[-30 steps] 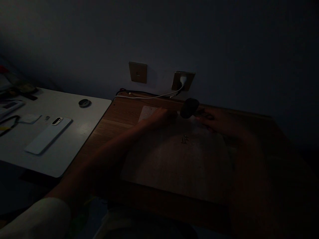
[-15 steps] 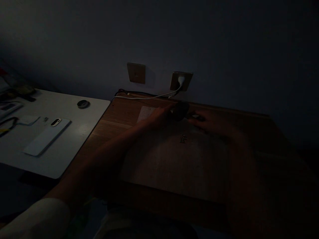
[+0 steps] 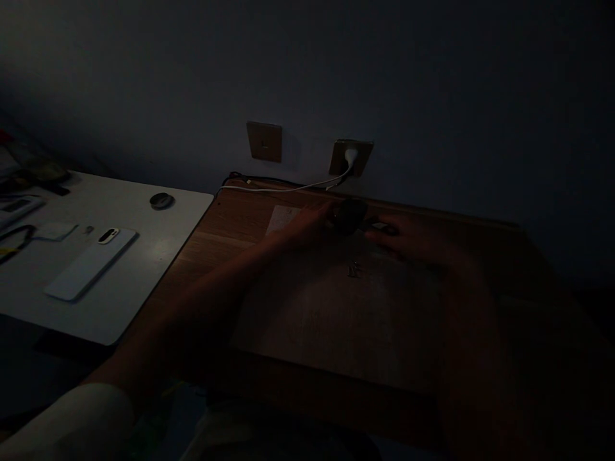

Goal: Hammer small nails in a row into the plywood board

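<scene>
The scene is very dark. Both my arms reach out over a pale board (image 3: 336, 320) lying on a brown wooden desk (image 3: 225, 230). My left hand (image 3: 310, 225) rests near the board's far edge, fingers bunched toward a dark rounded object (image 3: 350, 214). My right hand (image 3: 408, 238) lies just right of that object with fingers curled around a dark handle-like part of it; the grip is hard to make out. A few small metal pieces (image 3: 354, 270) lie on the board between my hands. A pale slip of paper (image 3: 280, 218) shows beside my left hand.
A white table (image 3: 120, 282) adjoins on the left, bearing a white phone (image 3: 89, 262), a small dark disc (image 3: 161, 200) and clutter at its far left. Two wall plates (image 3: 264, 141) sit behind the desk; a white plug (image 3: 350, 157) and cable run from one.
The dark rounded object has come down and to the left, from beside my right hand to between both hands. My right hand moved left with it. My left hand barely shifted.
</scene>
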Demonstrator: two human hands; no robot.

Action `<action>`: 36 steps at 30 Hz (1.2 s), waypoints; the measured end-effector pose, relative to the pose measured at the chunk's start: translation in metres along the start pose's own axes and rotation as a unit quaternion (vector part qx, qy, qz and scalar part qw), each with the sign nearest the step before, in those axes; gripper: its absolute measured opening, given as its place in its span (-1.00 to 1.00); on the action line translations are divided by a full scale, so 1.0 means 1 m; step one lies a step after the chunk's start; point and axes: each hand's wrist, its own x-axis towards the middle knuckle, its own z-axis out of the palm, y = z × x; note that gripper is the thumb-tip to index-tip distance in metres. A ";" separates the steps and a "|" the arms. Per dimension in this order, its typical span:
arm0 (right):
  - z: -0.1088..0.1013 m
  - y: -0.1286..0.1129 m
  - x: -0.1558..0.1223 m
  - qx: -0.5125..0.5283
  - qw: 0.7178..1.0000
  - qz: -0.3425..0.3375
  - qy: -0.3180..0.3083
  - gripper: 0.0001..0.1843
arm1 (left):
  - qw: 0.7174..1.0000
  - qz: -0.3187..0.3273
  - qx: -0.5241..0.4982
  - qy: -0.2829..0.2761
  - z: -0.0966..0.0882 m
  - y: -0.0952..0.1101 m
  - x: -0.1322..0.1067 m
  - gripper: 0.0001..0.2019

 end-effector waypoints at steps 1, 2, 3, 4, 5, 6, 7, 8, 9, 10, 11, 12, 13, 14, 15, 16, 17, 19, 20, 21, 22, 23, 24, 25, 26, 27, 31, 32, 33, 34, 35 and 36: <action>-0.002 0.000 -0.002 0.008 1.000 0.007 0.007 -0.68 | 0.999 0.023 0.021 0.015 -0.003 0.002 -0.001 -0.36; -0.005 0.001 -0.004 0.017 1.000 0.015 0.014 -0.67 | 0.998 0.047 0.039 0.026 -0.007 0.006 -0.002 -0.47; -0.007 0.003 -0.007 0.028 0.999 0.023 0.022 -0.66 | 0.996 0.072 0.050 0.027 -0.010 0.010 -0.003 -0.58; -0.010 0.005 -0.009 0.040 0.998 0.030 0.029 -0.65 | 0.993 0.100 0.053 0.018 -0.013 0.016 -0.004 -0.68; -0.012 0.008 -0.010 0.051 0.997 0.037 0.036 -0.65 | 0.990 0.127 0.055 0.000 -0.015 0.022 -0.005 -0.76; -0.014 0.011 -0.011 0.061 0.996 0.044 0.041 -0.65 | 0.986 0.154 0.059 -0.024 -0.016 0.029 -0.007 -0.82; -0.016 0.014 -0.012 0.066 0.995 0.050 0.047 -0.66 | 0.981 0.175 0.070 -0.050 -0.015 0.036 -0.008 -0.85; -0.017 0.018 -0.013 0.068 0.995 0.054 0.053 -0.67 | 0.975 0.190 0.086 -0.076 -0.013 0.042 -0.010 -0.85; -0.018 0.020 -0.013 0.065 0.995 0.057 0.058 -0.69 | 0.969 0.198 0.106 -0.099 -0.010 0.049 -0.011 -0.82; -0.019 0.022 -0.013 0.059 0.995 0.057 0.061 -0.70 | 0.965 0.200 0.126 -0.118 -0.007 0.054 -0.012 -0.79; -0.020 0.023 -0.013 0.053 0.995 0.055 0.062 -0.71 | 0.960 0.198 0.142 -0.136 -0.003 0.059 -0.013 -0.76; -0.021 0.024 -0.013 0.048 0.996 0.054 0.058 -0.72 | 0.957 0.194 0.153 -0.151 0.001 0.063 -0.014 -0.75; -0.021 0.023 -0.013 0.043 0.996 0.055 0.053 -0.72 | 0.954 0.192 0.160 -0.164 0.004 0.067 -0.015 -0.75; -0.022 0.022 -0.013 0.037 0.997 0.057 0.048 -0.71 | 0.952 0.190 0.167 -0.174 0.006 0.070 -0.015 -0.75; -0.022 0.021 -0.013 0.032 0.997 0.060 0.046 -0.71 | 0.949 0.192 0.174 -0.181 0.007 0.072 -0.016 -0.75; -0.023 0.020 -0.013 0.030 0.997 0.061 0.046 -0.70 | 0.946 0.198 0.180 -0.184 0.008 0.074 -0.016 -0.74; -0.023 0.019 -0.013 0.030 0.997 0.062 0.048 -0.69 | 0.942 0.208 0.188 -0.185 0.008 0.076 -0.015 -0.73; -0.023 0.018 -0.014 0.035 0.996 0.060 0.055 -0.67 | 0.936 0.230 0.195 -0.180 0.007 0.077 -0.015 -0.74; -0.023 0.018 -0.014 0.040 0.996 0.058 0.054 -0.67 | 0.936 0.238 0.191 -0.173 0.005 0.076 -0.015 -0.75; -0.023 0.017 -0.014 0.043 0.996 0.058 0.052 -0.67 | 0.940 0.242 0.180 -0.161 0.004 0.074 -0.015 -0.76; -0.023 0.017 -0.015 0.044 0.996 0.059 0.051 -0.67 | 0.947 0.239 0.161 -0.144 0.003 0.071 -0.014 -0.76; -0.023 0.017 -0.015 0.045 0.996 0.059 0.051 -0.68 | 0.957 0.228 0.134 -0.121 0.002 0.067 -0.013 -0.77; -0.024 0.016 -0.016 0.048 0.996 0.059 0.053 -0.68 | 0.969 0.208 0.101 -0.092 0.001 0.062 -0.011 -0.77; -0.024 0.016 -0.017 0.054 0.995 0.057 0.057 -0.68 | 0.980 0.177 0.064 -0.062 0.001 0.056 -0.009 -0.78; -0.024 0.016 -0.018 0.059 0.995 0.057 0.062 -0.67 | 0.989 0.139 0.026 -0.032 0.001 0.050 -0.007 -0.78; -0.024 0.016 -0.018 0.065 0.994 0.059 0.066 -0.67 | 0.995 0.098 -0.009 -0.006 0.001 0.044 -0.004 -0.78; -0.024 0.014 -0.020 0.068 0.992 0.074 0.070 -0.70 | 0.997 -0.008 -0.070 0.026 0.008 0.027 0.008 -0.77; -0.024 0.014 -0.020 0.064 0.993 0.075 0.070 -0.71 | 0.998 -0.017 -0.063 0.017 0.010 0.025 0.011 -0.78; -0.024 0.013 -0.020 0.060 0.993 0.074 0.069 -0.71 | 0.998 -0.022 -0.053 0.006 0.013 0.024 0.013 -0.79; -0.024 0.013 -0.020 0.056 0.993 0.072 0.069 -0.72 | 0.999 -0.026 -0.041 -0.004 0.015 0.023 0.014 -0.80; -0.024 0.013 -0.020 0.053 0.994 0.070 0.069 -0.72 | 0.999 -0.028 -0.029 -0.012 0.016 0.023 0.015 -0.80; -0.024 0.013 -0.019 0.051 0.994 0.069 0.068 -0.72 | 0.999 -0.029 -0.020 -0.016 0.018 0.023 0.015 -0.80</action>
